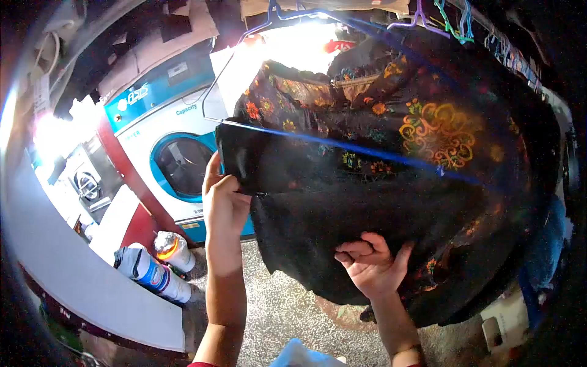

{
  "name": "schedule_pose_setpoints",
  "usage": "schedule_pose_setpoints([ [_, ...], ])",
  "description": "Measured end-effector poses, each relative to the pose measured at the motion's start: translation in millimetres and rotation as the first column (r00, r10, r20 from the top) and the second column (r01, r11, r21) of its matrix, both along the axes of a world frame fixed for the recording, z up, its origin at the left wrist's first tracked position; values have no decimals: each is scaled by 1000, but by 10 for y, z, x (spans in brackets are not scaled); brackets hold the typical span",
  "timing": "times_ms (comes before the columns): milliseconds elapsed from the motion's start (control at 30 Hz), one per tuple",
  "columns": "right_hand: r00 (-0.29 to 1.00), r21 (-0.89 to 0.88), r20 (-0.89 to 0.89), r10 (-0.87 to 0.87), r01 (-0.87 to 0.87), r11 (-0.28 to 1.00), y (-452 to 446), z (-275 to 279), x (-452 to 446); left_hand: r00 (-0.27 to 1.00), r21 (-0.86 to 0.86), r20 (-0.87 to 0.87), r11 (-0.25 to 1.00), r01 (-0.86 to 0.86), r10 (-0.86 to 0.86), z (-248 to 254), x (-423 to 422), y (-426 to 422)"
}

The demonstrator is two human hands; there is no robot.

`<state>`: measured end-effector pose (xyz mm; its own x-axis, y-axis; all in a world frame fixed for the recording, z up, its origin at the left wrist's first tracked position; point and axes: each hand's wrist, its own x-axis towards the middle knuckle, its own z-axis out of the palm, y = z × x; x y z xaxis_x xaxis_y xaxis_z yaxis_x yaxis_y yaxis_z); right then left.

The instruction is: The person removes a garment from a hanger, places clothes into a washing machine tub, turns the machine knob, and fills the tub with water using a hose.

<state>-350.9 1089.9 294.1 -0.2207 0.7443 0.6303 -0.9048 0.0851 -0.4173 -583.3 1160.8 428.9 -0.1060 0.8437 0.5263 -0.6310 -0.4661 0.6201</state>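
Black cloth garment (318, 226), hung on a blue wire hanger (342, 145) above the speckled floor (263, 312); probably light and limp, best taken by its edges. Left hand (226, 199): fingers pinching the side edge. Right hand (378, 269): fingers loosely spread.

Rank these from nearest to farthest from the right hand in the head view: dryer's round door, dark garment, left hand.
1. Dark garment: directly behind the right hand; contact unclear.
2. Left hand: left and higher, at the garment's edge.
3. Dryer's round door: farther left, beyond the left hand.
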Motion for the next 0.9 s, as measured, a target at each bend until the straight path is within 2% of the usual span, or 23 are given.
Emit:
schedule_pose_setpoints([
  [33, 1000, -6, 3, 16, -16, 1000, 0, -6, 6, 991, -22, 32, 992, 128, -127, 12, -41, -7],
  [67, 999, -12, 5, 33, -33, 999, 0, -4, 8, 970, 31, 10, 970, 242, -242, -150, -194, 156],
  [100, 999, -4, 9, 43, -43, 999, 3, 11, 13, 973, 40, 12, 972, 231, -232, -158, -193, 184],
  [167, 997, -71, -43, 57, -59, 996, 2, 55, 3, 937, -76, 142, 940, 332, -319, -148, -194, 218],
  [233, 998, -109, -27, 49, -52, 993, 48, 107, 24, 955, -52, 140, 962, 269, -260, -208, -226, 272],
  [300, 999, -146, -14, 33, -34, 989, 98, 143, 50, 919, -78, 164, 924, 373, -357, -165, -200, 293],
  [433, 1000, -235, -14, -3, -1, 972, 119, 194, 69, 917, -64, 137, 920, 387, -376, -147, -208, 360],
  [467, 1000, -265, -12, -10, 6, 964, 103, 192, 88, 923, -40, 132, 929, 369, -361, -211, -240, 394],
  [500, 1000, -271, -4, -30, 27, 962, 82, 190, 77, 959, -63, -275, 994, -86, 66, -296, -319, 383],
  [567, 990, -281, 109, -86, 113, 953, -115, 177, 48, 995, -133, -47, 988, 81, -88, -420, -496, 438],
  [600, 973, -256, 220, -65, 122, 959, -244, 195, 18, 985, -156, 75, 974, 163, -153, -481, -580, 480],
  [633, 944, -235, 326, -47, 130, 963, -380, 205, -17, 994, -223, -103, 975, -2, -21, -242, -450, 193],
  [700, 703, 108, 660, -266, 262, 959, -829, 134, -12, 992, -161, -30, 981, 112, -119, -280, -439, 200],
  [733, 573, 321, 635, -518, 414, 852, -1051, 147, 86, 822, 216, -140, 793, 569, -552, -518, -737, 566],
  [767, 404, 513, 562, -722, 514, 687, -1274, 133, 176, 916, 78, -7, 913, 400, -400, -345, -431, 181],
  [800, 160, 654, 251, -955, 698, 290, -1370, 130, 244, 967, 11, -57, 969, 247, -246, -334, -393, 50],
  [833, -276, 766, 174, -945, 641, -46, -1525, 97, 469, 951, 98, -57, 946, 309, -305, -469, -456, 82],
  [867, -516, 670, -61, -854, 613, -418, -1473, -58, 653, 995, 35, -58, 996, 78, -76, -583, -499, 46],
  [900, -584, 513, 170, -794, 740, -434, -1534, -12, 719, 985, 82, -124, 991, -107, 117, -658, -471, -52],
])
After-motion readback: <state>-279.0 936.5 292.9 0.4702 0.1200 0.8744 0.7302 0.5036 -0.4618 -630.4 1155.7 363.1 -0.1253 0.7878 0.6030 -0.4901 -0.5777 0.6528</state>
